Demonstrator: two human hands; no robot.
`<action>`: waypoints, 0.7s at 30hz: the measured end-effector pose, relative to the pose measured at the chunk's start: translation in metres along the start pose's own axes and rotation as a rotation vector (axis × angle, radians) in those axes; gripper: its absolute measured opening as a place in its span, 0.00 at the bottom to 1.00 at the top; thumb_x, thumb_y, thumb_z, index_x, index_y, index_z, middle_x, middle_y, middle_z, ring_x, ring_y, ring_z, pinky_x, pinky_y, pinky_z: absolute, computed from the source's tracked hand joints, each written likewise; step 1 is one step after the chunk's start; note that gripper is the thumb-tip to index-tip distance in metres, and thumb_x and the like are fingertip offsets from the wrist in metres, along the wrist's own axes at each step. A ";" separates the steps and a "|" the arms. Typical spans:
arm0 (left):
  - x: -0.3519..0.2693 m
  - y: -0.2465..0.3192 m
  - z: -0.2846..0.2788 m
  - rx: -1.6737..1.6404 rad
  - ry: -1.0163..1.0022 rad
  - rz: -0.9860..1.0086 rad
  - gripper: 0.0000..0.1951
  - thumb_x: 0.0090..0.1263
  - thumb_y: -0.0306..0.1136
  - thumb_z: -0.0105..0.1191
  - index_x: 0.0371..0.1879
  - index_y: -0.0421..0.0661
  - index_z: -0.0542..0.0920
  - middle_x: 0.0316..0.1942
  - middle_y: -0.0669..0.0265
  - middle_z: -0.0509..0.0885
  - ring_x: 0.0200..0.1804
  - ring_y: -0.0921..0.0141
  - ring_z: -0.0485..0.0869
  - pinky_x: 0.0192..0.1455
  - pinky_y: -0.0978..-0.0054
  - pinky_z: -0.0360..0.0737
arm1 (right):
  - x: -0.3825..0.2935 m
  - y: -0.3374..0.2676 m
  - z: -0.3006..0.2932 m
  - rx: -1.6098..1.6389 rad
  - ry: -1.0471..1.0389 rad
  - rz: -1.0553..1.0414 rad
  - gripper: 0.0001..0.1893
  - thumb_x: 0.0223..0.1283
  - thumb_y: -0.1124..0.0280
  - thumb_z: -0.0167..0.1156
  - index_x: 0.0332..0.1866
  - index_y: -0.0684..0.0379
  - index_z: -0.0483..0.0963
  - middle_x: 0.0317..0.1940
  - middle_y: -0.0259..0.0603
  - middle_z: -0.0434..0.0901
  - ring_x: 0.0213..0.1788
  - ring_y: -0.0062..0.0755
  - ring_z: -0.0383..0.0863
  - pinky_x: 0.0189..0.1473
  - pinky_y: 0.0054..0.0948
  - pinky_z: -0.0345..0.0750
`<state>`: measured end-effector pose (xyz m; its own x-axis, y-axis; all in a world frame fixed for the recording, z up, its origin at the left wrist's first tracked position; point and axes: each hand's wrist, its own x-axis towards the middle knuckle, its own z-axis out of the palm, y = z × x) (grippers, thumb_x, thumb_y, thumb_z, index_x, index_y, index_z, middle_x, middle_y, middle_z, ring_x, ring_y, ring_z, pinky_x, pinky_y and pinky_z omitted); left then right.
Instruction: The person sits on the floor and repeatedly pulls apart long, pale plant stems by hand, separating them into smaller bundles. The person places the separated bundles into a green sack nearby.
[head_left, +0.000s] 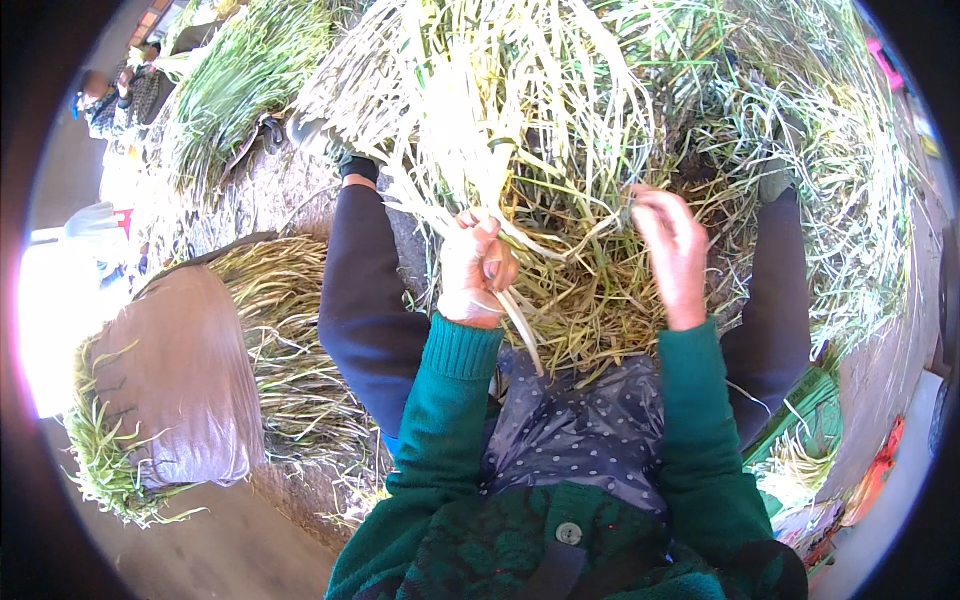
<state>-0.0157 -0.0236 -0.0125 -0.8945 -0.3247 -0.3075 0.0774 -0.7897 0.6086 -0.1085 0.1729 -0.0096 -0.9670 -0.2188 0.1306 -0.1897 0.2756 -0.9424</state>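
Observation:
My left hand (480, 262) is closed around a few pale stalks (521, 330) of a long, leafy, onion-like vegetable. Their white lower ends stick out below the fist, and the leaves spread away above it in strong glare. To the right, my right hand (671, 247) is raised with bent fingers and slightly blurred. Its fingertips pinch a thin, withered leaf strand (592, 238) that runs across from the left hand. Beneath both hands lies a heap of yellowed leaf scraps (600, 307), between my legs and against a dotted apron (577, 427).
A big pile of leafy stalks (255, 82) lies at the upper left. Loose leaves (840, 202) cover the right side. At left, a brown sheet (187, 375) covers part of another bundle (292, 352). A green crate (806, 420) holds pale stalks at right. People (124, 94) sit far left.

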 end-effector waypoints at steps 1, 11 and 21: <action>-0.002 -0.001 0.000 0.065 0.019 -0.009 0.06 0.62 0.32 0.56 0.30 0.49 0.71 0.07 0.76 0.63 0.06 0.79 0.57 0.10 0.81 0.53 | -0.002 -0.016 0.018 -0.008 -0.025 -0.136 0.11 0.55 0.70 0.61 0.43 0.60 0.74 0.41 0.41 0.80 0.29 0.21 0.79 0.23 0.17 0.72; 0.000 -0.017 0.014 0.254 0.346 0.042 0.06 0.60 0.27 0.56 0.29 0.47 0.72 0.11 0.76 0.64 0.09 0.81 0.58 0.10 0.83 0.52 | -0.006 -0.049 0.051 0.556 -0.150 0.319 0.14 0.56 0.74 0.57 0.47 0.65 0.75 0.40 0.36 0.80 0.40 0.21 0.78 0.45 0.23 0.75; 0.016 -0.003 -0.076 0.210 0.464 -0.012 0.09 0.61 0.32 0.56 0.21 0.51 0.70 0.08 0.79 0.59 0.08 0.81 0.52 0.12 0.79 0.45 | 0.020 -0.036 -0.091 0.965 0.257 0.138 0.08 0.59 0.71 0.56 0.40 0.63 0.74 0.41 0.44 0.80 0.34 0.27 0.81 0.26 0.19 0.76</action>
<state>0.0035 -0.0663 -0.0745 -0.6010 -0.5512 -0.5788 -0.0646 -0.6883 0.7225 -0.1364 0.2436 0.0552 -0.9991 -0.0022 -0.0430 0.0352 -0.6171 -0.7861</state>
